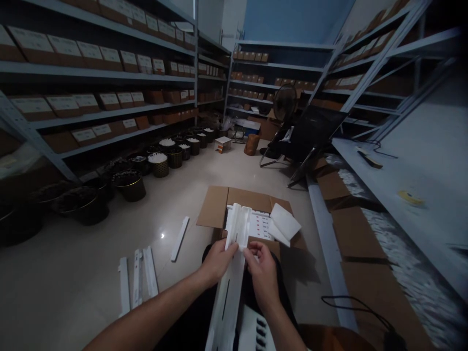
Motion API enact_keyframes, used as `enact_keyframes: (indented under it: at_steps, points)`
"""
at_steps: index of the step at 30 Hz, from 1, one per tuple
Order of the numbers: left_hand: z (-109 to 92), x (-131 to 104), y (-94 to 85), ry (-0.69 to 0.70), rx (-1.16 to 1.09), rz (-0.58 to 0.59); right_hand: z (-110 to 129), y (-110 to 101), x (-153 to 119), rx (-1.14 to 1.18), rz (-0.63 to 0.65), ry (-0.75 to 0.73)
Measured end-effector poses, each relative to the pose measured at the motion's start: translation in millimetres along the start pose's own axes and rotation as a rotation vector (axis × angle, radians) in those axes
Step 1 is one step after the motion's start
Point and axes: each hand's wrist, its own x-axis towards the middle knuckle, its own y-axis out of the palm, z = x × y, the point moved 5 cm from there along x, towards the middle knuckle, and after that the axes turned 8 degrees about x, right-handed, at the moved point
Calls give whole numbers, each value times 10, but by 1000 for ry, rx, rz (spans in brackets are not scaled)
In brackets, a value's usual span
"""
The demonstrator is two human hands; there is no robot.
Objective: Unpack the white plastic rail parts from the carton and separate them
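My left hand [218, 262] is closed around a long white plastic strip [227, 304] with dark slots, which runs from my lap up over the open cardboard box [213, 207]. Lying along its upper part is a white trough-shaped piece [245, 226]. My right hand [262, 269] pinches the near end of that piece between thumb and fingers; the exact contact is partly hidden. Inside the box are white parts with small red and dark marks [260, 226]. A white flat sheet [285, 222] leans at its right side. Below my right wrist lies a white panel with black pieces [256, 331].
Several white strips [137, 278] lie on the floor at left, one strip [180, 239] nearer the box. Dark baskets [159, 165] line the left shelves [109, 75]. A black chair [316, 131] and a fan [284, 102] stand ahead; a white table [420, 195] runs along the right.
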Motion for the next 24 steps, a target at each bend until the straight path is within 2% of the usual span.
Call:
enact_keyframes:
  at_steps: [3, 8, 24]
  points:
    - [-49, -15, 8, 31, -25, 6, 21, 59, 7, -9, 85, 19]
    - [-74, -27, 13, 18, -1, 6, 66, 105, 7, -48, 120, 18]
    - [29, -19, -17, -40, 88, 41, -48, 121, -48, -209, 49, 23]
